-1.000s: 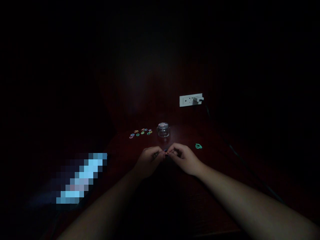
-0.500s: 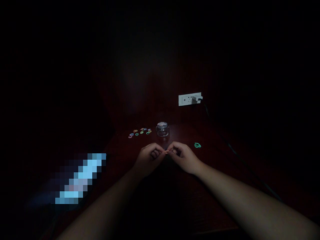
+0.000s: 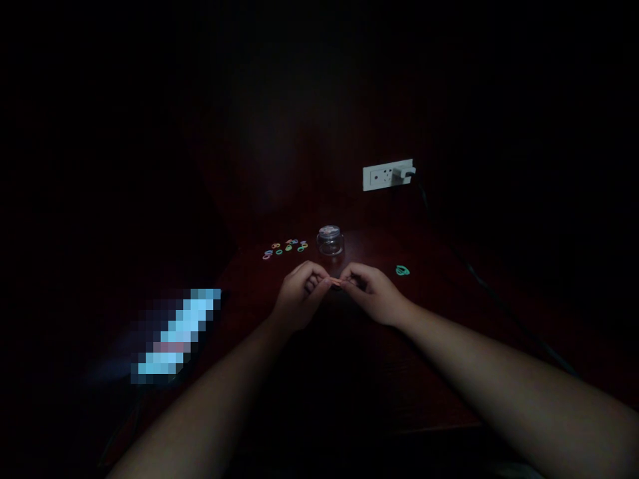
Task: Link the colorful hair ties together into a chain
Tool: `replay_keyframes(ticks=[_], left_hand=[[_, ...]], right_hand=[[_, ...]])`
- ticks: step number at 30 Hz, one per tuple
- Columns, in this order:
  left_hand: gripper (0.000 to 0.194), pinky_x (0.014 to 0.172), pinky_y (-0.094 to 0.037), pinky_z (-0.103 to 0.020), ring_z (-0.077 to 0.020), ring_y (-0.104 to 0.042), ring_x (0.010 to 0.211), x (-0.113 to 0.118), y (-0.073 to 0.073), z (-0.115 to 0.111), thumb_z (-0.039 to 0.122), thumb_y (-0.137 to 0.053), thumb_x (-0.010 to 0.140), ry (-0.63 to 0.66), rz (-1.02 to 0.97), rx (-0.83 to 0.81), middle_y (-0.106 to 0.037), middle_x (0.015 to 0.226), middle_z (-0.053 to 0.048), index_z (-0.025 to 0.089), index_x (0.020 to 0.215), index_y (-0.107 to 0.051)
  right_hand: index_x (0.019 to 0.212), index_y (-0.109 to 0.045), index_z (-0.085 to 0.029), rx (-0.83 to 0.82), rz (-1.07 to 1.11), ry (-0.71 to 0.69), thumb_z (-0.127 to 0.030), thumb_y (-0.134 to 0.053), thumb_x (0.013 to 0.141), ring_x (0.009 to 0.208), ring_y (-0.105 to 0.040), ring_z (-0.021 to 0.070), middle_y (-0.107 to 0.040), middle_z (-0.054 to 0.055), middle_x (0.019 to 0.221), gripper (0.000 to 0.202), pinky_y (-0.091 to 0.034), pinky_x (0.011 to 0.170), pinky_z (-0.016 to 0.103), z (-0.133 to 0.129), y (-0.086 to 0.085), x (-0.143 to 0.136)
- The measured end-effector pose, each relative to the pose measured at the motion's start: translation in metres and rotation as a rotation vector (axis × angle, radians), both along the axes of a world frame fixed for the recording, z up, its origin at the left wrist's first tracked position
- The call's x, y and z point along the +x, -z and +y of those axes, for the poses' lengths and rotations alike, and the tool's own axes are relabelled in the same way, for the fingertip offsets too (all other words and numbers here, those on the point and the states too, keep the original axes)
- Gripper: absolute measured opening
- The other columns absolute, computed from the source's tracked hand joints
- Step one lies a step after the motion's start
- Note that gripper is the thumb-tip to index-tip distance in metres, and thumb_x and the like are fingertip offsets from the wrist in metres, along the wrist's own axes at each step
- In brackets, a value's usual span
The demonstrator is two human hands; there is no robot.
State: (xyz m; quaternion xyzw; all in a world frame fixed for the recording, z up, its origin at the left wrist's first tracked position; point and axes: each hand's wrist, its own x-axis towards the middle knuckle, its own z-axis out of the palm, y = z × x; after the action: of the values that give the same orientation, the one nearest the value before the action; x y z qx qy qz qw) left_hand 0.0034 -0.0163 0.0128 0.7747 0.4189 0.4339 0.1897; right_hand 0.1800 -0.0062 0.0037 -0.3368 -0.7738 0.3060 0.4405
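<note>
Between my hands is a small orange elastic band [image 3: 336,282], drawn out into a short, narrow strip. My left hand [image 3: 303,293] pinches one end with thumb and forefinger. The other end sits in the pinch of my right hand [image 3: 372,290]. Just beyond the hands stands a small clear jar [image 3: 330,243] with its lid on. Several coloured bands [image 3: 288,247] lie loose to the left of the jar. A green looped band [image 3: 402,271] lies to the right of my right hand, apart from it.
The dark reddish table [image 3: 389,372] is dimly lit. At the left is a bright, pixelated screen [image 3: 182,332]. A white wall socket [image 3: 388,175] with a plug in it is at the back, and a dark cable [image 3: 484,286] runs down the right side.
My fingertips have drawn slightly apart, and more of the orange band shows between them. The whole scene sits higher in the picture, as the camera view has shifted.
</note>
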Motion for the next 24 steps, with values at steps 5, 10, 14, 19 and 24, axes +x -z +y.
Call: replay_keyframes(ticks=[5, 10, 14, 19, 24], left_hand=[[0.014, 0.058, -0.042, -0.021, -0.0105, -0.051, 0.064, -0.0003, 0.0020, 0.0034, 0.030, -0.052, 0.081, 0.014, -0.008, -0.066, -0.057, 0.078, -0.002, 0.016, 0.083, -0.054], [0.015, 0.055, -0.039, -0.020, -0.0092, -0.047, 0.062, -0.0003, 0.0036, 0.0047, 0.031, -0.053, 0.080, 0.033, 0.005, -0.112, -0.055, 0.073, -0.001, 0.016, 0.082, -0.054], [0.016, 0.052, -0.037, -0.019, -0.0081, -0.045, 0.058, -0.0003, 0.0036, 0.0047, 0.031, -0.054, 0.079, 0.032, 0.037, -0.127, -0.053, 0.069, 0.000, 0.015, 0.080, -0.054], [0.015, 0.052, -0.038, -0.019, -0.0081, -0.046, 0.058, -0.0004, 0.0031, 0.0041, 0.030, -0.055, 0.078, 0.042, 0.055, -0.121, -0.054, 0.070, 0.000, 0.015, 0.079, -0.055], [0.012, 0.062, -0.045, -0.022, -0.0121, -0.055, 0.071, -0.0001, 0.0019, 0.0027, 0.025, -0.056, 0.078, 0.065, 0.025, -0.054, -0.059, 0.083, -0.004, 0.016, 0.086, -0.056]], right_hand=[[0.073, -0.052, -0.016, -0.022, 0.018, -0.008, -0.024, -0.050, 0.079, 0.053, -0.039, 0.0081, -0.046, -0.003, 0.060, 0.010, -0.030, 0.050, 0.021, -0.0002, 0.0017, -0.0019], [0.078, -0.050, -0.016, -0.070, 0.079, -0.029, -0.019, -0.050, 0.077, 0.050, -0.037, 0.0067, -0.045, -0.004, 0.062, 0.004, -0.028, 0.046, 0.020, -0.0025, 0.0005, -0.0046], [0.079, -0.050, -0.016, -0.094, 0.091, -0.025, -0.017, -0.050, 0.076, 0.048, -0.034, 0.0062, -0.042, -0.005, 0.058, 0.003, -0.025, 0.044, 0.019, -0.0029, -0.0003, -0.0054], [0.077, -0.053, -0.016, -0.063, 0.062, 0.008, -0.020, -0.052, 0.077, 0.049, -0.034, 0.0066, -0.042, -0.004, 0.058, 0.004, -0.027, 0.044, 0.019, -0.0010, -0.0001, -0.0047], [0.071, -0.053, -0.015, -0.002, 0.063, 0.032, -0.022, -0.056, 0.075, 0.054, -0.039, 0.0066, -0.046, 0.000, 0.070, 0.009, -0.031, 0.047, 0.019, 0.0002, -0.0006, -0.0047]])
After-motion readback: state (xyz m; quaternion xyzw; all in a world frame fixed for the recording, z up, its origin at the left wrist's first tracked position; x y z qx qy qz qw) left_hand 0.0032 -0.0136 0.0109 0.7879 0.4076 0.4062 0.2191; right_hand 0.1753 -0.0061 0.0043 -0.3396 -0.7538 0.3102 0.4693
